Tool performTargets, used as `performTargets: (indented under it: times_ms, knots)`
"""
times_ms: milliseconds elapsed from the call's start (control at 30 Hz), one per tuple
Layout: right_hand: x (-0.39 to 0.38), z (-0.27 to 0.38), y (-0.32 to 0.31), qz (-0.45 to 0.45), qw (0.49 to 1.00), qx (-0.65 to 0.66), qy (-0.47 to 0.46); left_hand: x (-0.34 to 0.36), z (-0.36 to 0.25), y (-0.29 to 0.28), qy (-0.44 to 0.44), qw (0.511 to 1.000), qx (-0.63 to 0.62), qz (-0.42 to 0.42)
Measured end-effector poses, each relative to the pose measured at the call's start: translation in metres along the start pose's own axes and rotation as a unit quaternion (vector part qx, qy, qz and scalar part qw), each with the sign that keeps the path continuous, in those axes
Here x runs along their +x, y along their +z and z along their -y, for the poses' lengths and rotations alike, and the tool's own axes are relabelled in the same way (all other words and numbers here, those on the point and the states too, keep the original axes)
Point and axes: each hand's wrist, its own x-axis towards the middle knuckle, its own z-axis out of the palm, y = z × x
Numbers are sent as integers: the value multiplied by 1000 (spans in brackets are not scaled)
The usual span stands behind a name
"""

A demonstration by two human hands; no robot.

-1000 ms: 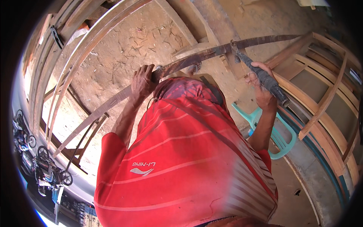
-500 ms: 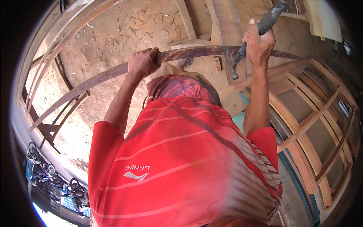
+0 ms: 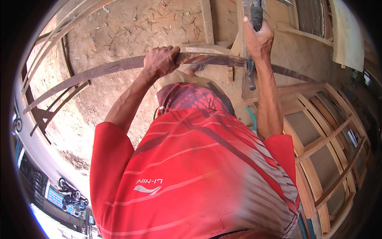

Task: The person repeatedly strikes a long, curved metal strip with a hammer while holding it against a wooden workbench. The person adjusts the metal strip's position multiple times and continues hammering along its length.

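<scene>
A long dark wooden board (image 3: 98, 71) runs across in front of me, bent by the lens. My left hand (image 3: 160, 61) is closed over its edge, left of the middle, fingers curled onto the far side. My right hand (image 3: 259, 40) is wrapped around a hammer (image 3: 257, 18) with a black-wrapped handle. The handle end points away from me. Its dark metal head (image 3: 251, 81) is by the board's near edge, partly hidden by my wrist; I cannot tell whether it touches the wood.
Wooden frames with panels (image 3: 330, 163) stand at the right. Timber pieces (image 3: 207, 24) lie beyond the board on the dirt floor (image 3: 155, 24), which is strewn with wood scraps. Long curved-looking strips (image 3: 55, 36) are at the left. Motorbikes (image 3: 71, 195) stand outside, lower left.
My right hand has moved left and slightly away, and the hammer has turned from slanted to nearly straight fore-and-aft. My left hand keeps its grip on the board. The whole view has shifted a little.
</scene>
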Motion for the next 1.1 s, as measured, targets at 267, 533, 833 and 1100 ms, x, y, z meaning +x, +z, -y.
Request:
performTargets:
  times_ms: [267,533,833,1100]
  knots:
    - [-113,8,-48,-121,959,250,-55,-2,-4,-3,14,1000,-3,-1]
    - [-84,1,-72,-110,922,358,96,-5,-13,-8,-3,1000,11,27]
    - [-9,-45,-46,-67,946,255,188,-1,-12,-9,-23,999,15,23]
    - [23,-58,-40,-182,921,222,263,-1,-7,-5,1,1000,3,-5]
